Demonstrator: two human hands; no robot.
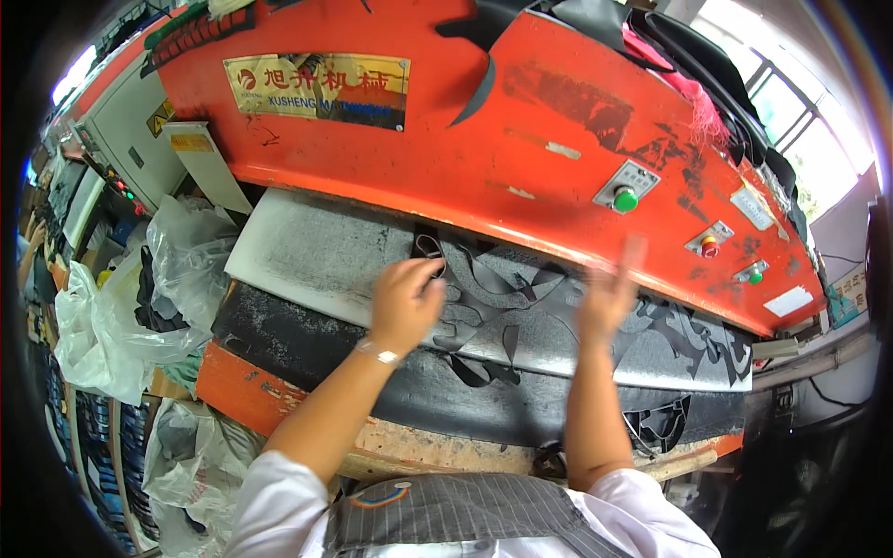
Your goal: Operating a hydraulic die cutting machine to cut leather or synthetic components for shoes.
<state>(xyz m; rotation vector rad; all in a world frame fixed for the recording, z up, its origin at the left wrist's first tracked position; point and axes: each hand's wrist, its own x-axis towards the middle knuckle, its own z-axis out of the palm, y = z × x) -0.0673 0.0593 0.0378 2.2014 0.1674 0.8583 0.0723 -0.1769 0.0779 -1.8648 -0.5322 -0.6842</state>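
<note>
A small dark cutting die point(428, 245), a looped metal strip, stands on the pale, scuffed cutting board point(307, 244) under the red press beam. Fingers of my left hand point(406, 302) curl against its near end, with the thumb close by. My right hand point(605, 302) is smeared by motion above the board, fingers stretched toward the beam and holding nothing visible. Black sheet scrap point(530, 312) full of cut-out holes lies between and beyond my hands, with loose strips hanging over the board's near edge.
The red beam point(446, 177) carries a green button point(624, 199) and a red knob point(710, 247) on the right. Clear plastic bags point(121, 325) crowd the left side. Another black-edged die point(659, 423) rests near the front edge. Dark material point(716, 74) is draped over the beam's top.
</note>
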